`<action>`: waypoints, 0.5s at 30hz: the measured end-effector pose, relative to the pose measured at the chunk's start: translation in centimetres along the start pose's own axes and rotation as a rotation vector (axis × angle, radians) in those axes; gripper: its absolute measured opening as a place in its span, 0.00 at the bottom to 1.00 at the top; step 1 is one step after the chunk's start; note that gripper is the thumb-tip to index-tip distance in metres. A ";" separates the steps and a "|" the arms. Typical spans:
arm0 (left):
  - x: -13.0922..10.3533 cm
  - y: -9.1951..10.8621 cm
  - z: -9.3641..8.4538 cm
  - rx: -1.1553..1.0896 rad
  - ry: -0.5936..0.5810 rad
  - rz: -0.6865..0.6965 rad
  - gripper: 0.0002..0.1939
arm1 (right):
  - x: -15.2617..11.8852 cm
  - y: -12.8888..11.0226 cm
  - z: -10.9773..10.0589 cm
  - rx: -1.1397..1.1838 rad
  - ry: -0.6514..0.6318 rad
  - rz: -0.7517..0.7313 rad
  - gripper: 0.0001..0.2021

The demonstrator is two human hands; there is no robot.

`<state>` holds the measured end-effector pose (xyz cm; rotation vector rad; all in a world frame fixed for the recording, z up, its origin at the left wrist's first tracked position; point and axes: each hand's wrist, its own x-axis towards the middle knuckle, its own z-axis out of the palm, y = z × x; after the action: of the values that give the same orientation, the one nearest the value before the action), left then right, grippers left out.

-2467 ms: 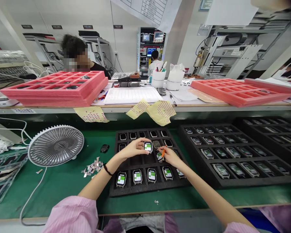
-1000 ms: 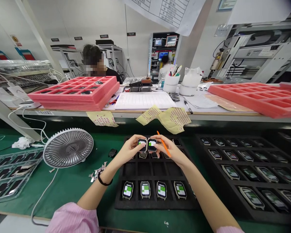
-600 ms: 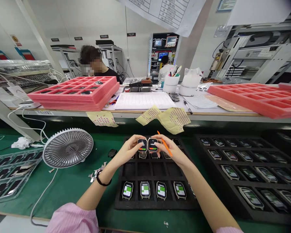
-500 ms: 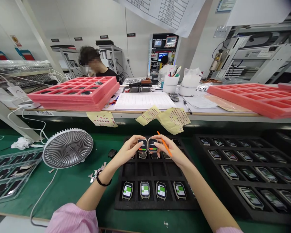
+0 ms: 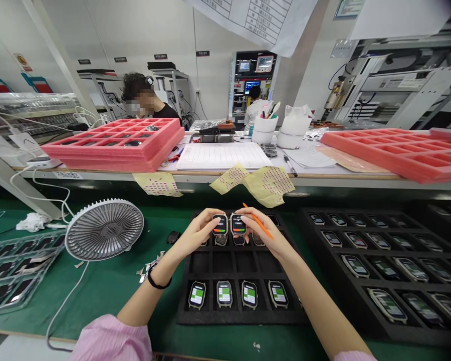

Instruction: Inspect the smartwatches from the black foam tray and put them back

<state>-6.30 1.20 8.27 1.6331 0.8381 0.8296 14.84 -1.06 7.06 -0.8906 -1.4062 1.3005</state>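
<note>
My left hand (image 5: 200, 231) grips a watch (image 5: 220, 225) with a lit screen, its thumb over the left side of the display. Close beside it, my right hand (image 5: 265, 231) holds a second lit watch (image 5: 238, 224), thumb on the upper right of the screen. An orange stick (image 5: 258, 220) also lies across the fingers of my right hand. Both watches are above the back part of a black foam tray (image 5: 242, 317). Four watches with green and white screens, one of them this watch (image 5: 224, 294), lie in its front row; more sit partly hidden behind my hands.
A round fan (image 5: 104, 229) and a clear tray of dark parts (image 5: 20, 276) are at left. Another black tray of watches (image 5: 383, 328) stands at right. Pink foam trays (image 5: 113, 160) rest on the shelf. Across the shelf are a person (image 5: 146, 98) and another farther back.
The two watches have moved slightly apart. Their screens now show a different display, with red and green at the bottom. The orange stick has tilted a little within my right hand.
</note>
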 end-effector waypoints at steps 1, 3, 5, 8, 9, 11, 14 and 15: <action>0.0 0.0 0.0 0.000 0.001 0.007 0.17 | 0.0 0.0 0.0 0.002 0.000 0.001 0.13; 0.0 0.1 0.0 0.000 0.004 0.022 0.18 | 0.0 0.0 0.0 0.001 0.001 0.003 0.14; 0.0 0.2 0.1 -0.002 0.004 0.031 0.18 | 0.1 0.1 -0.1 -0.004 0.005 0.001 0.15; 0.0 0.2 0.1 -0.003 -0.004 0.045 0.18 | 0.2 0.2 -0.1 -0.010 0.011 -0.003 0.16; 0.0 0.1 0.1 0.001 -0.005 0.053 0.18 | 0.2 0.2 -0.2 -0.013 0.009 0.000 0.17; 0.0 0.0 0.0 0.014 -0.005 0.068 0.19 | 0.1 0.1 -0.2 -0.024 0.002 0.013 0.17; 0.0 -0.2 -0.1 0.035 -0.003 0.069 0.20 | 0.0 0.0 -0.1 -0.035 -0.011 0.027 0.18; 0.0 -0.2 -0.1 0.036 0.000 0.070 0.20 | 0.0 -0.1 0.0 -0.035 -0.015 0.025 0.19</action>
<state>-6.38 1.30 8.13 1.7028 0.8036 0.8672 14.86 -1.05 7.15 -0.9266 -1.4375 1.3073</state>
